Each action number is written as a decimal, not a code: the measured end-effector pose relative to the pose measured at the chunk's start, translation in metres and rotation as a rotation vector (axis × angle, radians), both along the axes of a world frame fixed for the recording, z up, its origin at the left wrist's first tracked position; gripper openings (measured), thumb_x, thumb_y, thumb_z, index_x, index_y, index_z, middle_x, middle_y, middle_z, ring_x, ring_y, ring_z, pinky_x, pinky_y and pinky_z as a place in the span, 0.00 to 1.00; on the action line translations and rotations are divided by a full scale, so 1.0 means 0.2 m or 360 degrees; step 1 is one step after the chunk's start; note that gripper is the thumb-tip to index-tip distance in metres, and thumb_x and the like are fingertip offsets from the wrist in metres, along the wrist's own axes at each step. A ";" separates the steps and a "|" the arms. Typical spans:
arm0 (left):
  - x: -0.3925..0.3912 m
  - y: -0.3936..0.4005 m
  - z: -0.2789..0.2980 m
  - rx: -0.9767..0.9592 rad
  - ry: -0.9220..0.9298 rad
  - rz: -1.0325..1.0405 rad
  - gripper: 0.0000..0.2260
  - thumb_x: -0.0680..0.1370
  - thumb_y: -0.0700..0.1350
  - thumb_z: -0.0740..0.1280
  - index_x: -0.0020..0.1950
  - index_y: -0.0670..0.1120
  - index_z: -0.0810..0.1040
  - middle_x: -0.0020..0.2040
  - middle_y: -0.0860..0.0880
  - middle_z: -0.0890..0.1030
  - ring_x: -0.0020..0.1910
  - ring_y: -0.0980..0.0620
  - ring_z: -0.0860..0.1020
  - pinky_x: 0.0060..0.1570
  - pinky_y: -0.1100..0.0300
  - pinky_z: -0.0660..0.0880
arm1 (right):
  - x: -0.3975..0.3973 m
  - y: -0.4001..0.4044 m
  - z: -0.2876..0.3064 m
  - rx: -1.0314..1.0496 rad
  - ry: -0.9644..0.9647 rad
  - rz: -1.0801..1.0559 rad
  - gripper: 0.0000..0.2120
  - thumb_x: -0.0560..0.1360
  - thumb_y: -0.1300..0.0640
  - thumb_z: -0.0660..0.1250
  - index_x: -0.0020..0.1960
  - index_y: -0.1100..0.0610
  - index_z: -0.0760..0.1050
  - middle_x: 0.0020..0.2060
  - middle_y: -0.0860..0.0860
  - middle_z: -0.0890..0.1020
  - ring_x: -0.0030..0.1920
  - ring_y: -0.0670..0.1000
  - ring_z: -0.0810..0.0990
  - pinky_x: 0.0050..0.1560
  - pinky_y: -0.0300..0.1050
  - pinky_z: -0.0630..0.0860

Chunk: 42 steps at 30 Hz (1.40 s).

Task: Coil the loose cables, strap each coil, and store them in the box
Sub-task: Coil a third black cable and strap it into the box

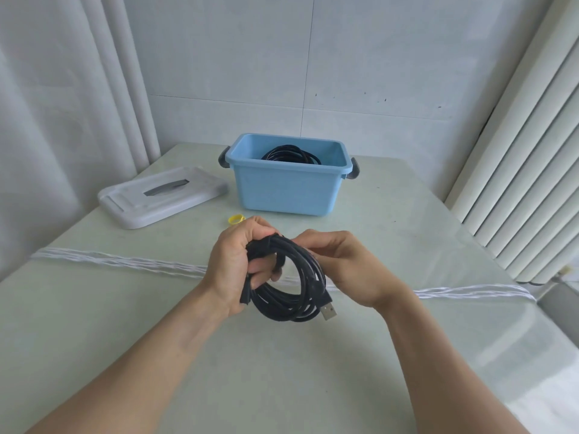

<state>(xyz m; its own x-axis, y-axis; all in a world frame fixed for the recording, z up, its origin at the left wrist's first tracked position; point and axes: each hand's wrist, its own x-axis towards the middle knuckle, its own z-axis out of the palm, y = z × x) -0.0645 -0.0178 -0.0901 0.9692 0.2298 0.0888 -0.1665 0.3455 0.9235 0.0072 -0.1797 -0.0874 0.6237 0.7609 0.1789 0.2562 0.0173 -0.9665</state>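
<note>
From the head view, a pale green, glossy surface [391,245] fills the lower frame, set into a corner of white tiled wall [360,57]. White curtain folds [62,89] hang at the left, and a ribbed white panel [526,170] slants down the right side. A twisted white cord [125,261] runs across the surface from left to right, passing behind the hands.

Above the middle of the surface, the left hand [238,267] has its grip closed round the upper left side of a black cable coil [291,289], with a black strap [246,292] hanging at its palm. The right hand [341,267] pinches the coil's upper right side. The coil is held up off the surface between both hands, its USB plug [329,311] sticking out at the lower right.

Farther back stands a blue box [288,189] with grey side latches, open, and a second black coil [291,155] lies inside it. A grey-white lid [163,195] rests flat to the left of the box. A small yellow band [235,219] lies on the surface just in front of the box, near the left hand's knuckles.
</note>
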 end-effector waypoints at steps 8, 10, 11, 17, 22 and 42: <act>0.00 -0.03 0.01 0.0364 0.0076 0.0277 0.09 0.78 0.36 0.63 0.39 0.36 0.69 0.21 0.53 0.65 0.19 0.53 0.57 0.26 0.58 0.59 | -0.02 0.00 0.05 -0.0285 0.0037 -0.0173 0.22 0.75 0.38 0.63 0.58 0.52 0.83 0.54 0.50 0.85 0.56 0.49 0.82 0.63 0.51 0.76; 0.01 -0.03 0.01 0.0382 0.0143 0.0309 0.11 0.79 0.35 0.61 0.37 0.36 0.68 0.21 0.53 0.63 0.19 0.52 0.57 0.24 0.59 0.61 | -0.03 0.01 0.04 -0.0061 -0.0144 -0.0398 0.17 0.71 0.41 0.71 0.55 0.48 0.82 0.54 0.46 0.84 0.56 0.46 0.81 0.60 0.50 0.77; 0.01 -0.02 0.01 0.0381 0.0172 0.0341 0.12 0.79 0.36 0.62 0.36 0.37 0.67 0.21 0.53 0.62 0.19 0.52 0.57 0.23 0.59 0.62 | -0.04 0.00 0.06 0.0057 -0.0248 -0.0447 0.15 0.68 0.43 0.74 0.52 0.47 0.81 0.55 0.46 0.82 0.58 0.45 0.80 0.59 0.50 0.77; 0.01 -0.01 0.02 0.0359 0.0299 0.0400 0.13 0.79 0.39 0.62 0.34 0.40 0.70 0.21 0.50 0.67 0.20 0.50 0.57 0.22 0.60 0.62 | -0.08 0.02 0.04 -0.0299 -0.1036 -0.0310 0.16 0.65 0.55 0.81 0.51 0.45 0.84 0.62 0.43 0.74 0.66 0.44 0.72 0.63 0.30 0.66; 0.01 -0.01 0.00 0.0332 0.0347 0.0301 0.11 0.79 0.41 0.62 0.38 0.37 0.72 0.26 0.44 0.67 0.21 0.49 0.58 0.25 0.57 0.63 | -0.08 0.07 0.01 -0.0233 -0.1152 -0.0445 0.03 0.69 0.54 0.79 0.41 0.47 0.87 0.57 0.45 0.77 0.61 0.48 0.72 0.58 0.26 0.63; -0.02 -0.06 -0.02 0.0432 0.0489 -0.0394 0.24 0.85 0.55 0.53 0.29 0.50 0.64 0.28 0.49 0.59 0.23 0.52 0.56 0.24 0.61 0.63 | -0.08 0.02 0.06 -0.0034 -0.1077 -0.0490 0.06 0.65 0.61 0.82 0.39 0.54 0.87 0.37 0.40 0.78 0.37 0.40 0.79 0.42 0.29 0.71</act>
<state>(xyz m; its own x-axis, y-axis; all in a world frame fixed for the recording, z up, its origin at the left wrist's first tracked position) -0.0677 -0.0308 -0.0946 0.9826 -0.0028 -0.1855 0.1851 0.0796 0.9795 -0.0079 -0.1764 -0.0760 0.5678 0.5770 0.5870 0.7860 -0.1684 -0.5948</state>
